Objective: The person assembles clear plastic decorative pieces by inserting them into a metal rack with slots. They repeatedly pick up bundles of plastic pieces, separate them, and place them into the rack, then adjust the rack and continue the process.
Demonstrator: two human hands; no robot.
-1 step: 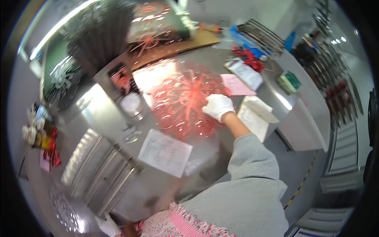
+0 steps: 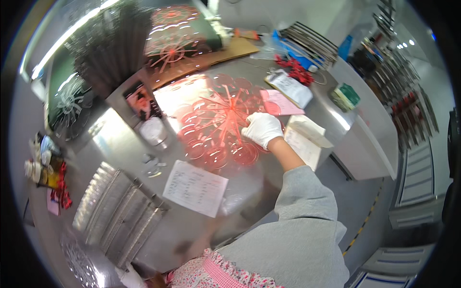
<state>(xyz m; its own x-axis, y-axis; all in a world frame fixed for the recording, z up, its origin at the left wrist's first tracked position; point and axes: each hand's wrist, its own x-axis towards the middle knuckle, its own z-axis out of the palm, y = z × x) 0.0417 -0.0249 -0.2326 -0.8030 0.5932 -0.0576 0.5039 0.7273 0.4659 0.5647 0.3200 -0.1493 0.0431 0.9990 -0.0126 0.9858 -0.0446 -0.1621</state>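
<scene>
Little has changed: right hand [image 2: 263, 130] stays at pink disc cluster [image 2: 232, 109], fingers curled, grip unclear; left hand [image 2: 130, 277], near tabletop's [image 2: 89, 149] edge, also unclear.

Grey sleeve [image 2: 306, 196], white-gloved right grip [image 2: 263, 130]

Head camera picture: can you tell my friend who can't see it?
A white-gloved right hand is at the edge of a wheel-like cluster of see-through pink discs on a shiny metal table. A white paper sheet lies nearer the wearer; the gloved left hand shows at the bottom left.
</scene>
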